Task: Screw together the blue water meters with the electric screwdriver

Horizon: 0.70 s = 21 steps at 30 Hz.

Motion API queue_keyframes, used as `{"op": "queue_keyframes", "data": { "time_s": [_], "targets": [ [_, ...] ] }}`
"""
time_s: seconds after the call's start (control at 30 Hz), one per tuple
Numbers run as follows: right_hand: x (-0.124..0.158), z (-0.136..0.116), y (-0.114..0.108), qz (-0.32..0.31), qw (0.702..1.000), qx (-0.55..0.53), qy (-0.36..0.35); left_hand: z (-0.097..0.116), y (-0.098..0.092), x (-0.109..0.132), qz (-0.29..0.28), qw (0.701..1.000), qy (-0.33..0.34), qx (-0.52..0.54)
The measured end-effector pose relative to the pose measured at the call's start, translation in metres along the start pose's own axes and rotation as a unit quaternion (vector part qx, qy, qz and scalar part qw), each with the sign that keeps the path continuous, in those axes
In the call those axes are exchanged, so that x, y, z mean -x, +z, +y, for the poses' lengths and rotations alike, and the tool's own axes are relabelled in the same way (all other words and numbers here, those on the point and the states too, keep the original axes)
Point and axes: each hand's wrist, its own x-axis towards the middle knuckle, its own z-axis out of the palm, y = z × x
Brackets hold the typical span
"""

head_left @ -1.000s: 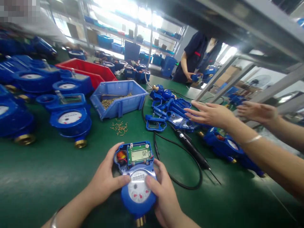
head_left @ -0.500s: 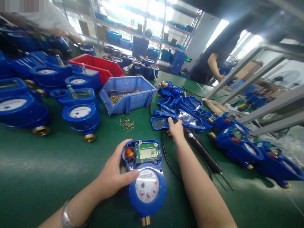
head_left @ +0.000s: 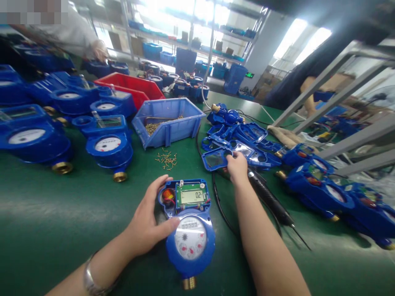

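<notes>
A blue water meter (head_left: 203, 250) with a brass end lies in front of me, its upper housing uncovered over a circuit board whose display reads 0.2. My left hand (head_left: 146, 224) grips its left side, thumb on the edge of the dial. Farther forward and to the right, my right hand (head_left: 237, 167) pinches a blue meter cover (head_left: 214, 160) with a clear window, at the near edge of a heap of similar covers (head_left: 251, 133). A black electric screwdriver (head_left: 271, 199) lies beside my right forearm, its long bit pointing toward me.
Loose brass screws (head_left: 166, 159) lie before a blue bin (head_left: 168, 133) of screws; a red bin (head_left: 129, 85) stands behind. Several covered meters (head_left: 108, 144) fill the left, open-topped ones (head_left: 321, 185) the right, near a grey metal frame (head_left: 327, 88). Other people work at the back left and right.
My right hand has drawn the cover slightly away from the heap, and its angle has turned. My left hand stays on the meter. The view has shifted slightly.
</notes>
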Motion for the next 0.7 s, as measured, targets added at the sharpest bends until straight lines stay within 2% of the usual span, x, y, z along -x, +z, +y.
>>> {"op": "queue_keyframes", "data": {
  "time_s": [0.1, 0.17, 0.3, 0.47, 0.57, 0.7],
  "targets": [
    [0.019, -0.017, -0.021, 0.004, 0.998, -0.058, -0.031, 0.003, -0.004, -0.001, 0.028, 0.991, 0.103, -0.08],
    [0.035, -0.028, -0.034, -0.005, 0.993, -0.106, -0.045, 0.01, -0.008, -0.005, 0.026, 0.981, 0.139, -0.134],
    [0.063, -0.041, -0.051, -0.064, 0.978, -0.188, -0.057, 0.037, -0.014, -0.019, -0.011, 0.946, 0.164, -0.279],
    [0.085, -0.05, -0.063, -0.12, 0.959, -0.246, -0.077, 0.07, -0.012, -0.037, -0.094, 0.872, 0.184, -0.445],
    [0.092, -0.053, -0.066, -0.136, 0.948, -0.274, -0.088, 0.08, -0.006, -0.041, -0.093, 0.837, 0.218, -0.494],
    [0.1, -0.054, -0.063, -0.169, 0.938, -0.295, -0.072, 0.083, -0.001, -0.042, -0.086, 0.822, 0.239, -0.51]
  ]
}}
